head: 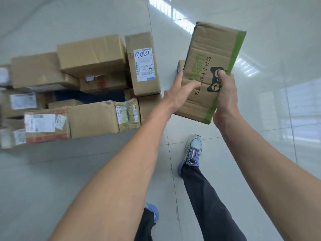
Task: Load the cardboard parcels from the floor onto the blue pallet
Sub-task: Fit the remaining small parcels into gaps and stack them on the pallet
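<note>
I hold a cardboard parcel [212,58] with a green tape stripe and a black cat logo in the air, right of the stack. My right hand [225,100] grips its near right edge, thumb on the top face. My left hand [180,94] touches its near left side with spread, fairly straight fingers. The blue pallet [90,96] shows only as a dark blue patch between the stacked parcels. Several parcels lie on it, among them a tall labelled box [143,63] and a long box wrapped in clear tape [104,117].
The floor is glossy white tile. My forward foot in a blue-white shoe [192,150] stands just below the held parcel; the other shoe [152,211] is nearer me. A small box corner [180,66] peeks out behind the held parcel.
</note>
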A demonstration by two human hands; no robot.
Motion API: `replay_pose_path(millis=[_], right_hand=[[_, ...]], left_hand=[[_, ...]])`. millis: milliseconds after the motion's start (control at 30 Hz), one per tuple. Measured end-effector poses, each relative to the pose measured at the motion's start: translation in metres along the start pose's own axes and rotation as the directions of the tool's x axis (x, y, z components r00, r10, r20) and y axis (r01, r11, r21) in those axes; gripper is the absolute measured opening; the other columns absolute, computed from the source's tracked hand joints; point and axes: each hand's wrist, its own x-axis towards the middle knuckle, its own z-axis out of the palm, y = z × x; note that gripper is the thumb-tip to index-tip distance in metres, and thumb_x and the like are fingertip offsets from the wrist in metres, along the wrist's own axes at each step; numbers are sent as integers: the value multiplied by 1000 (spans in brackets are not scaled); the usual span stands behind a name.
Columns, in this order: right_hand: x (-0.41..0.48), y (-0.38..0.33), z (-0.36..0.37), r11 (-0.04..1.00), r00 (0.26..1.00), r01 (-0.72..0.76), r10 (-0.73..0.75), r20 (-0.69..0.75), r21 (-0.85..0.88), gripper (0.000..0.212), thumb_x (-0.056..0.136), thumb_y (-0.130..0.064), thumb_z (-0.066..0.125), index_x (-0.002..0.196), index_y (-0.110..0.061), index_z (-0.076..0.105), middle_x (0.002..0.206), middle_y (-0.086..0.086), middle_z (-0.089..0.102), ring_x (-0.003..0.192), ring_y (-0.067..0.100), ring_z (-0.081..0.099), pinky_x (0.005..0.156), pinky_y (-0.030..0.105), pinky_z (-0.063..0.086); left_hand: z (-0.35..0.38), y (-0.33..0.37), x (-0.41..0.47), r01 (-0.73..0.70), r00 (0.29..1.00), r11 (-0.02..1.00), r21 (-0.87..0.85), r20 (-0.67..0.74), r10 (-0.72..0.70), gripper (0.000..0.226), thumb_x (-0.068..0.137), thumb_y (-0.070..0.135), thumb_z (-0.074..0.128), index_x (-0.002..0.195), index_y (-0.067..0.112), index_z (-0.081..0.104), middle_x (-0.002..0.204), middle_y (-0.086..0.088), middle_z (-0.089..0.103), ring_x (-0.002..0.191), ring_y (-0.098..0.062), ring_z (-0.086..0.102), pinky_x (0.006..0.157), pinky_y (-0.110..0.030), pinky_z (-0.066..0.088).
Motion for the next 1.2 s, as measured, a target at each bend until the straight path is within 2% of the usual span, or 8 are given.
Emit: replay_pose_path(millis=[167,333,433,567,867,967,1067,1200], right_hand=[[-65,-28,62,996,995,83,-82,64,-21,47,80,-50,56,118,-23,63,123,11,71,110,35,69,96,54,57],[-132,-30,132,993,985,95,-85,147,-65,37,83,-50,56,108,-24,62,109,7,72,96,26,70,87,45,59],[-177,-20,180,983,973,115,-83,217,-142,49,78,-60,53,111,-24,63,121,12,70,107,30,69,97,51,55],[-238,10,246,968,954,136,-70,291,-213,64,67,-68,51,116,-28,64,117,7,72,95,18,68,83,40,51],[-345,88,375,940,869,114,63,491,-322,52,81,-63,50,122,-34,62,116,-9,72,101,8,69,70,33,48],[-351,114,419,931,833,109,106,543,-349,59,83,-61,48,134,-31,58,127,-6,69,110,12,66,78,39,51],[-346,140,466,910,813,76,180,554,-407,71,88,-62,48,149,-26,47,145,-2,59,128,18,57,102,52,48],[-333,170,520,894,783,22,263,564,-448,55,101,-52,45,148,-24,47,136,0,65,119,18,62,102,51,50]], left_hand=[[-69,15,-74,-68,995,996,-54,-74,64,96,83,62,65,164,41,16,171,7,22,155,-15,23,127,-48,19],[-145,2,-152,-100,984,992,-76,-157,87,88,91,62,61,162,48,11,172,-1,18,157,-21,13,121,-52,12],[-195,-19,-199,-96,975,987,-131,-210,66,91,86,66,62,161,52,10,173,-1,7,158,-22,8,122,-55,11],[-265,-59,-259,-66,967,983,-173,-253,20,98,78,73,61,159,56,8,175,2,-2,160,-24,5,124,-62,9],[-403,-157,-364,-16,922,969,-246,-378,-80,99,83,74,59,161,52,1,174,8,8,159,-22,11,123,-56,13],[-442,-180,-379,12,896,950,-311,-419,-149,104,79,75,60,162,50,2,174,8,8,158,-21,12,119,-55,16],[-482,-203,-384,17,866,933,-360,-461,-194,103,81,74,58,164,43,7,174,10,10,157,-20,16,118,-52,20],[-534,-230,-375,125,849,890,-438,-418,-325,92,77,77,55,159,48,26,169,10,27,152,-23,29,116,-66,23]])
